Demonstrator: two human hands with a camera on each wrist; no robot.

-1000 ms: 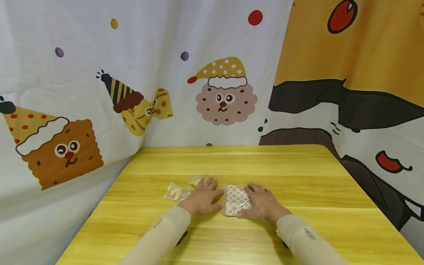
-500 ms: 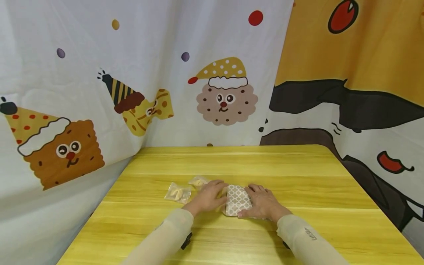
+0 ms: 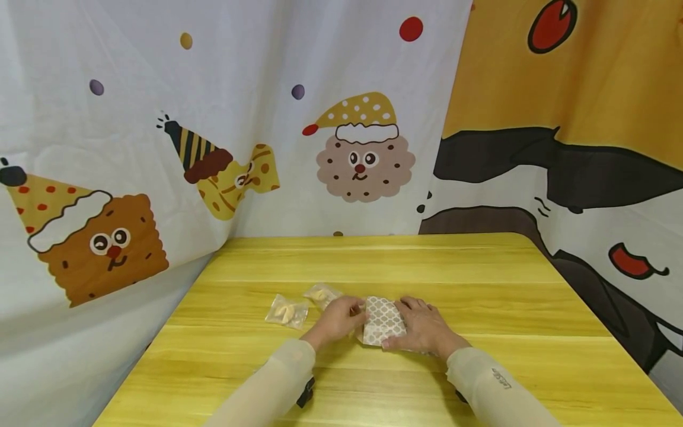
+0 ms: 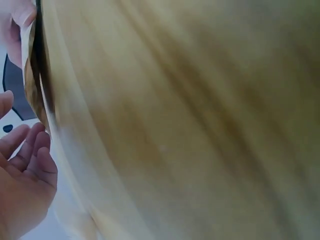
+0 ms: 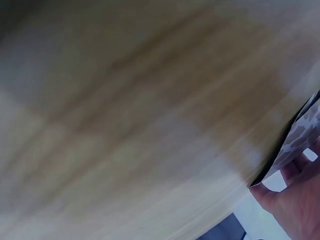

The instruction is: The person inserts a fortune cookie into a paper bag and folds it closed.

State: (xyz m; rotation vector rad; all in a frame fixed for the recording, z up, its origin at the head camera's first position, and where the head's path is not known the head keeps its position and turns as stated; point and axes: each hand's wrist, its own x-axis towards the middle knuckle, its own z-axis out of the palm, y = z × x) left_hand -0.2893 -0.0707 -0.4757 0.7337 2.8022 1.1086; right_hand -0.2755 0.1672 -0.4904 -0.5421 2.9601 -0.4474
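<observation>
A flat packet with a white-and-beige lattice print lies on the table between the two hands. Its left margin is plain brown. My left hand pinches that left edge, fingertips bent in at it and thumb nearer me; in the left wrist view, the left hand has curled fingers at the packet's edge. Across the packet's right side, my right hand holds it, thumb on the near part and fingers toward the far edge. The right wrist view shows the right hand at the packet. Its underside is hidden.
Left of the left hand lie two small clear wrappers, each with a pale folded cookie: a nearer wrapped cookie and a farther wrapped cookie. The wooden table ends at a printed curtain behind and at the sides.
My left hand has moved right, from flat beside the packet to its left edge, and its fingers have bent in. The right hand and the wrapped cookies stay put.
</observation>
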